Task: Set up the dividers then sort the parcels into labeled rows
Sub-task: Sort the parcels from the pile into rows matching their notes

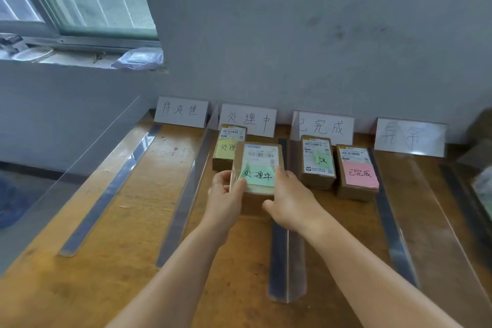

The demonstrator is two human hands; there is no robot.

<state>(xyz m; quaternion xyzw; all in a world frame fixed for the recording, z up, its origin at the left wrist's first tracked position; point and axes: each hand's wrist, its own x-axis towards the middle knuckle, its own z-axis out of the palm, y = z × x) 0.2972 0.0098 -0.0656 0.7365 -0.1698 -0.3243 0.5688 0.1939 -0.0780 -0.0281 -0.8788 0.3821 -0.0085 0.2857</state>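
While both hands grip the green-note parcel (257, 168), bare table (234, 247) lies beneath.

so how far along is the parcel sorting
Done: clear dividers stand, three parcels lie sorted, one under the 处理中 sign, two under 已完成. In hand: both hands, left and right, carry a 处理中 parcel into its row. Left: 待处理 and fourth rows hold nothing.

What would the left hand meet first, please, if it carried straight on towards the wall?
Most likely the brown cardboard parcel with the yellow-green note lying just beyond the left hand, though the gap between them is hard to judge.
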